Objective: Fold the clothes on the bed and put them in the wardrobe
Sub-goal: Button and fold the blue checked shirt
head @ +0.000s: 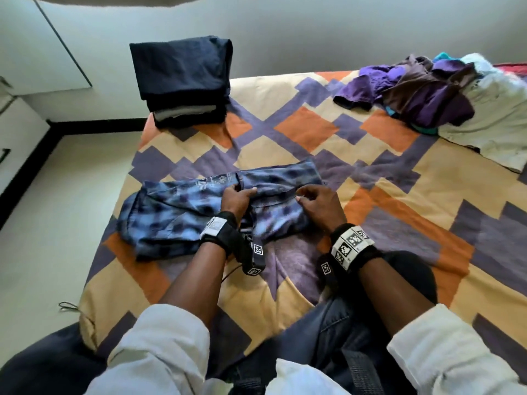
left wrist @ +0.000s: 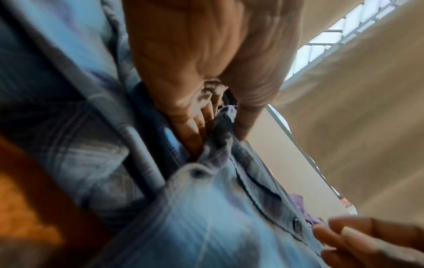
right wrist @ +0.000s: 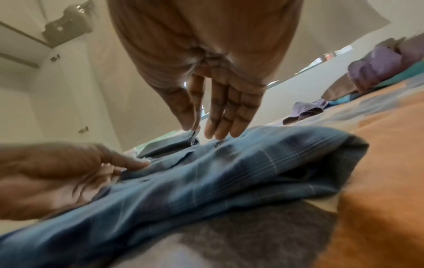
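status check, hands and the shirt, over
Left hand pinching plaid shirt placket. Right hand pinching its edge. Shirt half folded on bed. Nothing in the way.

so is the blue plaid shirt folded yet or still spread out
Partly folded: the blue plaid shirt lies doubled over on the bed, both hands at its button placket, not yet compact.

One blue plaid shirt (head: pixel 199 212) lies spread out, one folded stack (head: pixel 185 84) holds perhaps four garments, and one loose heap (head: pixel 427 92) holds several, uncountable.
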The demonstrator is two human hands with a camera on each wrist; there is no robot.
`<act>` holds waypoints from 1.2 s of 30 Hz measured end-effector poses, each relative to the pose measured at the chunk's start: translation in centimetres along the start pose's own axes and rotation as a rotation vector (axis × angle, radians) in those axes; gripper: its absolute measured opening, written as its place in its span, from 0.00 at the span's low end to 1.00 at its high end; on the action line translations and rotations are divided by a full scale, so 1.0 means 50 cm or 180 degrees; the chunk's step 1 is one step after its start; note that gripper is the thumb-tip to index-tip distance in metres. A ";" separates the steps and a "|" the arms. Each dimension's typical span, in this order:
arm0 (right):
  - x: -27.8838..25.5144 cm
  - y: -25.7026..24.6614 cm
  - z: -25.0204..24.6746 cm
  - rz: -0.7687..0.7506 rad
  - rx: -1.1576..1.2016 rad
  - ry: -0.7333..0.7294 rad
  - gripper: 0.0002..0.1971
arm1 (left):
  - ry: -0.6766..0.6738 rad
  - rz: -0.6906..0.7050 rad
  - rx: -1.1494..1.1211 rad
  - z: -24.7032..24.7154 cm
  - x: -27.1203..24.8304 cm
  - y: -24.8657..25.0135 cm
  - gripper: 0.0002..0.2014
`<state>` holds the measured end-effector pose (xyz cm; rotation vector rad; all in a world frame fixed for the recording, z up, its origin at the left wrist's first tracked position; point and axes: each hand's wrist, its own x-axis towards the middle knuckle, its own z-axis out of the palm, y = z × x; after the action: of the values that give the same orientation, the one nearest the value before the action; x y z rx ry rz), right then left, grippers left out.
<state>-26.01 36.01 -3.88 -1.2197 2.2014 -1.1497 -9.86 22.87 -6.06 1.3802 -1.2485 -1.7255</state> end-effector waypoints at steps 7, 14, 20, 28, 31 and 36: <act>0.022 -0.031 0.084 -0.0994 -0.1100 -0.0775 0.11 | 0.0814 0.0369 0.1063 -0.050 0.077 -0.012 0.17; 0.034 -0.042 0.130 -0.0884 -0.2028 -0.0933 0.14 | -0.0386 -0.0291 0.1471 -0.060 0.014 -0.002 0.15; 0.051 -0.067 0.099 -0.0577 -0.2044 -0.1171 0.11 | -0.0509 0.0179 0.1413 -0.061 0.003 0.018 0.14; 0.084 -0.066 0.102 -0.0740 -0.1282 -0.0382 0.07 | 0.0311 0.0583 0.1045 -0.054 0.022 0.018 0.15; 0.087 -0.046 0.116 -0.0476 -0.1433 -0.0340 0.18 | 0.0414 0.0426 0.1211 -0.047 0.041 0.002 0.21; 0.122 -0.022 0.063 -0.0558 -0.0835 0.0377 0.11 | 0.0881 0.0649 0.1587 -0.031 0.050 0.032 0.23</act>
<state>-26.78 29.12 -4.49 -1.5128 2.4344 -1.0450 -9.26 19.61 -5.60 1.6308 -1.6562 -1.0792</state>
